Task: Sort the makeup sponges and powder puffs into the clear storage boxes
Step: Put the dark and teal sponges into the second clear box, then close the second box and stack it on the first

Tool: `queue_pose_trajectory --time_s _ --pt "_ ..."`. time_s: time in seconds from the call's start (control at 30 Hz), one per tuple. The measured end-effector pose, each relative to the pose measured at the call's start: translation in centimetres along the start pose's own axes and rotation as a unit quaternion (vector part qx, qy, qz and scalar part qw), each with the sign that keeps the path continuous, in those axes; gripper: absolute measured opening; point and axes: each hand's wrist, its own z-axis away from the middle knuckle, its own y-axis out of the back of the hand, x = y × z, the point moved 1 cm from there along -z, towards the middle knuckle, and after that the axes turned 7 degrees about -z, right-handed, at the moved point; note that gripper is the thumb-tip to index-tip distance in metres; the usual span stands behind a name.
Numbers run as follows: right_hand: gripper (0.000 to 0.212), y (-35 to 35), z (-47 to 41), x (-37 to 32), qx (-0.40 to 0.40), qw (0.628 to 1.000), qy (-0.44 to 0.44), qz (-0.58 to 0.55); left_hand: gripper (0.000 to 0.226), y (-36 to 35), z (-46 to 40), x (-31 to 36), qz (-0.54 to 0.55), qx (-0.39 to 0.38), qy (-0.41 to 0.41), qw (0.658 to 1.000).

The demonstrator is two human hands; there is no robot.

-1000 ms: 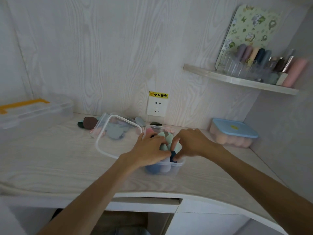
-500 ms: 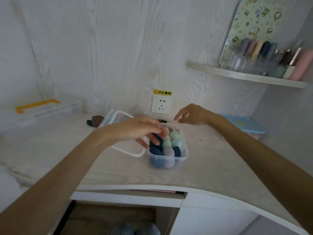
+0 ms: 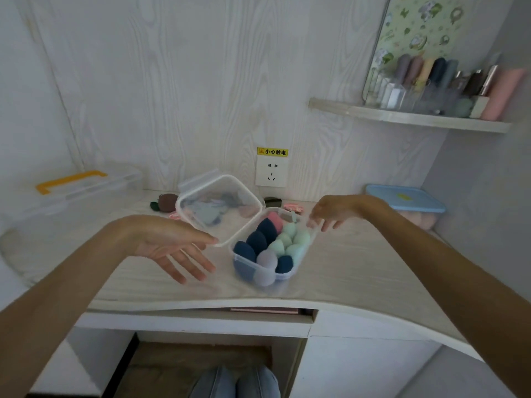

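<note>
Left hand (image 3: 175,248) hovers palm-up, fingers spread and loose, thumb tip right at the near corner of the clear lid (image 3: 219,208) — touching or just shy, too close to call. At its 3 o'clock sits the clear box (image 3: 270,254) on the desk (image 3: 359,271), packed with egg-shaped sponges: four navy (image 3: 256,240), about five mint (image 3: 288,239), one lilac (image 3: 267,261), one pink (image 3: 275,221); those beneath are hidden. Right hand (image 3: 330,211), at the box's 1 o'clock, fingers relaxed and hanging, blurred, holding nothing. Behind the lid, puffs (image 3: 165,202) lie smeared through the plastic, uncountable. Farther back, a blue-lidded box (image 3: 408,201) at 3 o'clock, a yellow-handled case (image 3: 86,185) at 9.
</note>
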Motion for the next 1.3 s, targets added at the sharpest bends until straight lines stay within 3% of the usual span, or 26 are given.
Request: queue_pose_trajectory --time_s 0.1,0.2,0.33,0.47,0.63,0.7,0.8,0.93,1.1,1.2,1.3 --pt "0.022 0.6 1.9 0.8 -0.108 0.994 -0.008 0.009 0.061 0.6 -0.5 0.3 0.042 0.025 -0.024 0.999" --pt "0.035 0.6 2.2 1.8 -0.174 0.983 -0.033 -0.057 0.038 0.5 -2.1 1.0 0.066 0.084 -0.059 0.993" --pt "0.056 -0.7 0.0 2.8 -0.050 0.951 -0.001 -0.304 0.018 -0.7 -4.5 2.1 0.103 0.167 -0.083 0.977" --pt "0.026 -2.4 -2.2 3.3 0.005 0.874 0.075 -0.480 0.025 -2.7 -7.0 3.4 0.138 0.232 -0.163 0.949" --pt "0.024 -2.2 -4.0 3.9 0.073 0.734 0.077 -0.671 0.022 -4.0 -10.0 5.3 0.274 0.218 -0.233 0.907" --pt "0.031 -1.8 -4.9 3.3 0.124 0.699 0.076 -0.700 0.016 -4.3 -11.2 6.4 0.305 0.216 -0.235 0.897" --pt "0.038 -1.2 -6.1 2.6 0.216 0.704 0.082 -0.671 0.019 -4.3 -12.8 7.3 0.356 0.213 -0.219 0.883" --pt "0.044 -0.5 -6.8 3.0 0.207 0.711 0.108 -0.663 0.040 -3.8 -14.7 7.4 0.403 0.183 -0.206 0.873" --pt "0.036 1.6 -6.3 3.4 0.247 0.735 0.133 -0.618 0.040 -3.3 -13.3 9.2 0.389 0.209 -0.253 0.861" --pt "0.032 2.8 -5.3 4.0 0.231 0.774 0.176 -0.563 0.053 -1.8 -12.4 10.1 0.380 0.232 -0.264 0.856" --pt "0.029 3.8 -3.5 4.5 0.204 0.811 0.215 -0.504 0.052 -0.2 -11.6 10.4 0.353 0.241 -0.260 0.866"
